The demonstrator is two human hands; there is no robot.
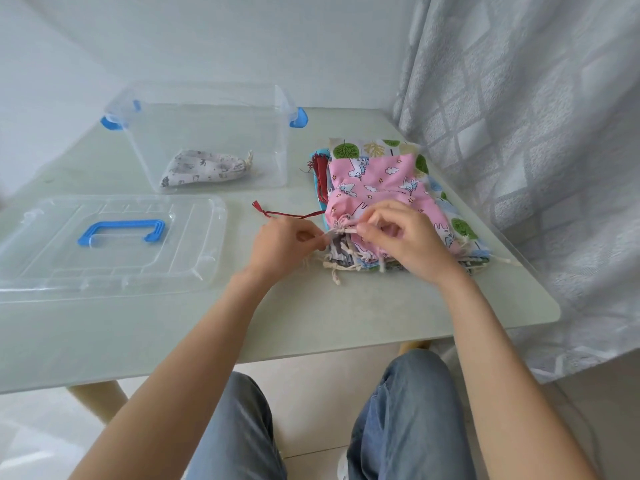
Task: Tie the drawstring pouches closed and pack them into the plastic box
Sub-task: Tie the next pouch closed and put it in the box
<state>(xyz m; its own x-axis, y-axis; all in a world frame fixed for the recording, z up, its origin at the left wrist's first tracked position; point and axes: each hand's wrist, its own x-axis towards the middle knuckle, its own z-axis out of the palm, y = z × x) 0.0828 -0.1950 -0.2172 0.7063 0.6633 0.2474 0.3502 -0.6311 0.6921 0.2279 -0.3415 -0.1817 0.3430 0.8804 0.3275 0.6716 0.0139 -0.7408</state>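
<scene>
A: From the head view, what are the hands doing?

B: The left hand (277,244) and right hand (401,237) each pinch the cream drawstring (341,229) at the gathered mouth of the pink pouch (377,181), which lies on a stack of pouches (464,226) just beyond the right hand.

A: And the plastic box (207,133)?

B: Beyond the left hand, open, one tied pale pouch (204,168) inside; its lid (104,244) lies left of that hand.

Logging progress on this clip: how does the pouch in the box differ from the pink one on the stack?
The grey-print pouch lies inside the clear plastic box, untouched; the pink unicorn pouch tops the stack on the table, its cord pinched by the left hand and right hand. The grey one's neck is tied; the pink one's is gathered, not yet knotted. Both are printed cloth.
</scene>
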